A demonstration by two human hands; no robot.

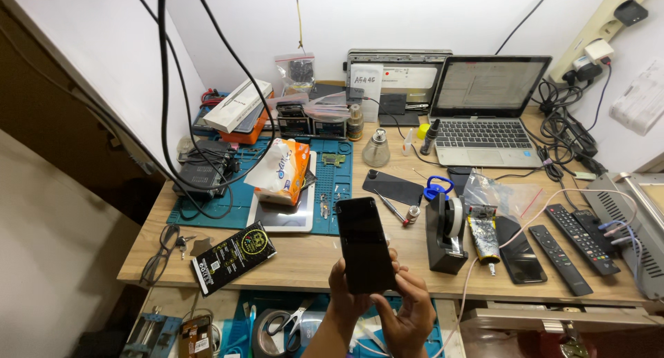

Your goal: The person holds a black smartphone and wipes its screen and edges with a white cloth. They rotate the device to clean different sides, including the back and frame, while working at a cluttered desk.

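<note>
Both hands clasped on a dark phone (pixel 364 244) held upright over the table's (pixel 304 258) front edge — left hand (pixel 348 289) at its seven o'clock, right hand (pixel 408 309) at five — with a black tape dispenser (pixel 445 235) at three and a black packet (pixel 232 256) at nine.

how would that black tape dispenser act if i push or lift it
The tape dispenser looks blocky with a broad base flat on the desk, so it would probably slide rather than tip. Its bulk suggests it is heavy for its size. It looks rigid, not floppy.
</note>
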